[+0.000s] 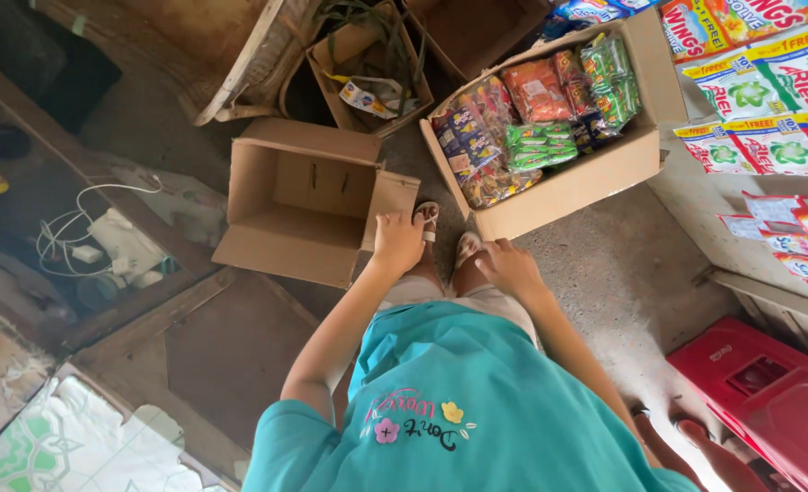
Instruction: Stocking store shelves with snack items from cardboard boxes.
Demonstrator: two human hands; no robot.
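Left hand [397, 240]: laid on the flap edge of the empty cardboard box [302, 202], fingers curled over the flap, apparently gripping it; the arm is stretched straight down, which suits steadying or shifting the box.
Right hand [508, 266]: fingers bent against the near lower corner of the full carton [559, 187]; whether it actually grips the cardboard cannot be told.
Empty cardboard box: lying on the concrete floor [604, 264] just left of the person's sandalled feet [448, 239], open side up, flaps spread outward, nothing inside.
Full carton: on the floor just right of the feet, tilted so its open top faces the camera; packed with sachet strips and snack packets [536, 114] in orange, green, purple and red, stood on edge in rows so they fit tightly.
Rear boxes [368, 68]: further cartons beyond, one holding loose scraps.
Right edge: hanging sachet strips [768, 100] on a stall front; red plastic crate [768, 401] below.
Left edge: white cables [76, 237] on a wooden ledge.
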